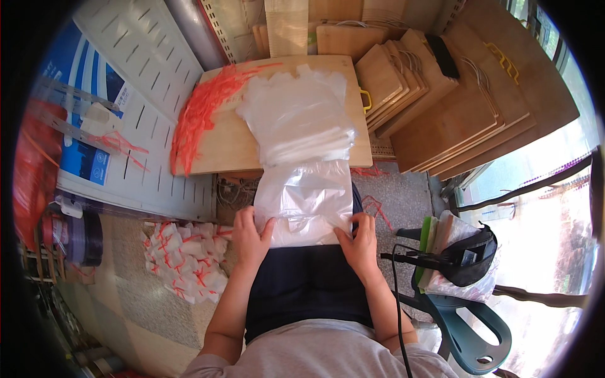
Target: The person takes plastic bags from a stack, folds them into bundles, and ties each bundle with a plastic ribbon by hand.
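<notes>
While hands (253,236) pinch its edges, plastic film (305,192) lies between

at six o'clock, my shirt (315,349): pale grey, short sleeves (203,365) at seven and five. beyond its hem, trousers (309,277), dark navy to black. left hand (253,237), right hand (360,249): bare. thin black cable (398,309) crosses my right forearm, five o'clock.

Near fisheye view downward from the head, rim too dark for certainty
</notes>
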`<state>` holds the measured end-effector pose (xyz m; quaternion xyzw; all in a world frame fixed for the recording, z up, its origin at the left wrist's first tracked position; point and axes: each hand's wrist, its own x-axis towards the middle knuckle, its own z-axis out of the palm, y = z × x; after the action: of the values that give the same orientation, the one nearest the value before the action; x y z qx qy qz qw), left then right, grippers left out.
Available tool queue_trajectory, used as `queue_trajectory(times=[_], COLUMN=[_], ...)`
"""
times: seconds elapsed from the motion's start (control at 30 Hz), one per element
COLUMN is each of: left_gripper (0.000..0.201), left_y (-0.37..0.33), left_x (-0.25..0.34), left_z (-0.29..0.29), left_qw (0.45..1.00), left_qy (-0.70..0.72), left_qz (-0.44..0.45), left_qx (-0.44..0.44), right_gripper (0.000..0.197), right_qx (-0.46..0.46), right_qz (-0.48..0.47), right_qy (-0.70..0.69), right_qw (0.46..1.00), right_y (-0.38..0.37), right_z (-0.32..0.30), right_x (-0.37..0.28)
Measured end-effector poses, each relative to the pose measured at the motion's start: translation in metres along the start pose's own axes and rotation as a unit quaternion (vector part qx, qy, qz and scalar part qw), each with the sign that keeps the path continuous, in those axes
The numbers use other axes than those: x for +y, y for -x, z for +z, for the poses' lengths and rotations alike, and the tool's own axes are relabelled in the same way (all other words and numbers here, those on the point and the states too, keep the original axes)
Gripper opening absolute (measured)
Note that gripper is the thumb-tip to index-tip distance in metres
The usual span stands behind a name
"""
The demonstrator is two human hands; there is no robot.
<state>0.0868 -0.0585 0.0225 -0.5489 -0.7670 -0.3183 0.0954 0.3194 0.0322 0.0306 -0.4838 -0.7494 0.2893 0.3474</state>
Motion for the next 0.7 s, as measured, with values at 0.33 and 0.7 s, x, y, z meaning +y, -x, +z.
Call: queue_trajectory(times=[0.33, 0.7], left_gripper=[0.03, 0.026], left_y=[0.019, 0.008], left_x=[-0.009, -0.03], left_z=[-0.004, -0.025], left_qw=[0.85, 0.815], left_qy=[0.387, 0.372], left_qz=[-0.34, -0.391], left_qx=[-0.114, -0.21], right_gripper=[0.03, 0.031], right_qx=[-0.084, -0.149], right_qz=[0.113, 0.136], right_qy=[-0.077, -0.14], right_qw=[0.987, 0.969], right_y=[-0.001, -0.019], right_z=[-0.008, -0.027], right_x=[0.006, 0.009])
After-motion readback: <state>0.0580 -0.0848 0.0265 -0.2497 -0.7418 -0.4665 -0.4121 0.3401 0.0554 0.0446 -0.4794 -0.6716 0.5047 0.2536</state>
